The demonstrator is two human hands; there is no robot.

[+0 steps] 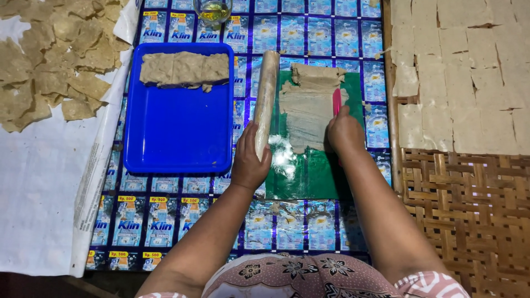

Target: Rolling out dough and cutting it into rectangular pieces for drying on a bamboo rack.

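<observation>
Dough sheet mid-trimming: right hand gripping pink cutter, left hand clasping rolling pin; next, probably straight cut.

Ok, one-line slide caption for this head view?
Left hand grips a rolling pin; right hand presses a pink tool on flattened dough.

Rolling pin beside flattened dough

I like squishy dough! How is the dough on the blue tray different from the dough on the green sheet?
The tray dough is a thick slab lying crosswise, untouched; the sheet dough is rolled thin and ragged, running lengthwise. The right hand holds a pink tool on the sheet dough. Both are the same beige.
</observation>
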